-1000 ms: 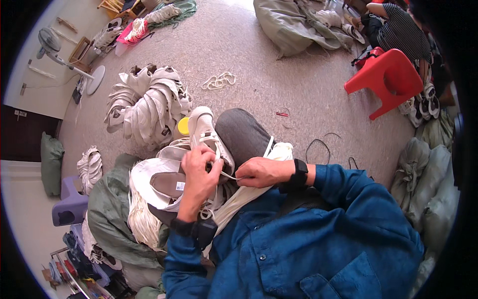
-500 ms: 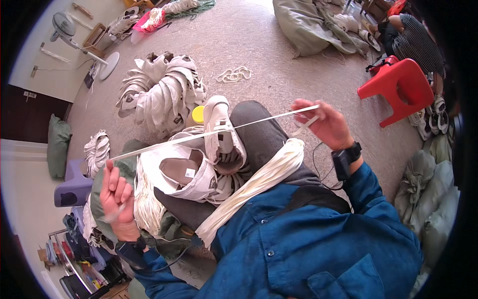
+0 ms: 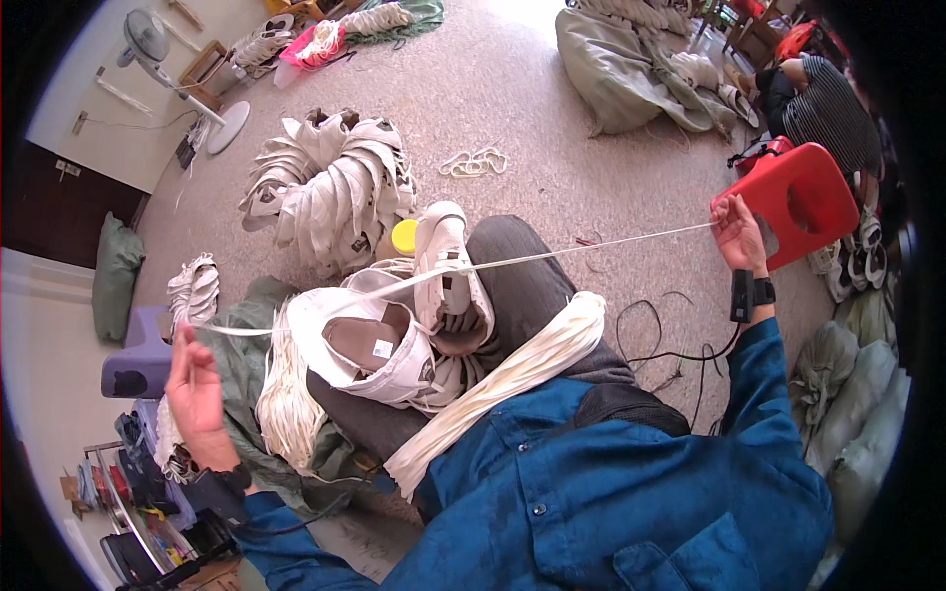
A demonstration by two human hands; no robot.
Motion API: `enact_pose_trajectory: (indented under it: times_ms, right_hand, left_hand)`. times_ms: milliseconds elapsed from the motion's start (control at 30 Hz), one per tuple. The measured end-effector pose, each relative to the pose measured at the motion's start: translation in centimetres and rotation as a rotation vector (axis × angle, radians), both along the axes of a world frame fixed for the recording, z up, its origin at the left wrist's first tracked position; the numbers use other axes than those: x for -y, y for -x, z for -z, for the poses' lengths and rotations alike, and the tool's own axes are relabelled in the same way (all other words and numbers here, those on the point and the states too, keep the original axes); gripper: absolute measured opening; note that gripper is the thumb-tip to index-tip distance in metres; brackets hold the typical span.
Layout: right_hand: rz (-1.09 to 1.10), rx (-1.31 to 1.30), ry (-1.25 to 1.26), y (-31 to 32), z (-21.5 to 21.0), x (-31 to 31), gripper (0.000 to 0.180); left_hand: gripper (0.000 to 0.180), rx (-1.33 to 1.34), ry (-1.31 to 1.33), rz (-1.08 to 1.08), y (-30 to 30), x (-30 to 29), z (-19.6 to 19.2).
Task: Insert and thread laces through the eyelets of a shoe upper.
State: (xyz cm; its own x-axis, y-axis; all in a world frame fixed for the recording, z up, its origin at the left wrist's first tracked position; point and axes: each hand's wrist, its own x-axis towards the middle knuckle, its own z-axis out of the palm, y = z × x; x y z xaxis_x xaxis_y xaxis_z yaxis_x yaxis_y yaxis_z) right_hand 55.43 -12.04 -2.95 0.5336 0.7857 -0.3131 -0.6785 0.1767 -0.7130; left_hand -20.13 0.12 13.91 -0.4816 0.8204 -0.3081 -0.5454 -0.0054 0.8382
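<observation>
A white shoe (image 3: 379, 340) lies on my lap with a long white lace (image 3: 572, 252) threaded through it. My left hand (image 3: 193, 386) pinches one end of the lace out at the far left. My right hand (image 3: 737, 234) grips the other end far to the right, so the lace runs taut across the shoe. A second white shoe (image 3: 448, 271) rests on my knee. A thick bundle of white laces (image 3: 507, 369) drapes over my thigh.
A heap of white shoes (image 3: 330, 192) lies on the floor ahead, with a yellow cap (image 3: 405, 236) near it. A red plastic stool (image 3: 803, 197) and another seated person (image 3: 823, 108) are at the right. A fan (image 3: 158, 44) stands at upper left. Sacks (image 3: 631, 69) lie at the back.
My hands were together at the shoe; they have since spread wide apart, left hand down-left and right hand up-right, drawing the lace out taut through the shoe.
</observation>
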Motion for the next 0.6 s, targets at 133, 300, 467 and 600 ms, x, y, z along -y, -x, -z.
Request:
enact_pose_trajectory:
  times_ms: [133,300,467,600]
  right_hand:
    - [-0.125,0.214,0.148,3.3,3.1,-2.0,0.026]
    - [-0.789,0.435,0.194,20.6,-1.0,-4.5,0.024]
    - [-0.977,0.994,-0.05,30.5,-1.3,-6.4,0.013]
    - [-0.297,1.931,-0.491,33.8,-1.5,-8.2,0.015]
  left_hand:
    - [0.034,-0.295,0.119,0.593,-3.9,2.0,5.9]
    - [0.042,-1.94,-0.31,0.694,-13.5,2.8,8.3]
    - [0.035,-1.744,-0.503,0.77,-20.0,2.3,12.0]
    - [0.018,-1.842,-0.482,0.724,-21.7,0.2,15.3]
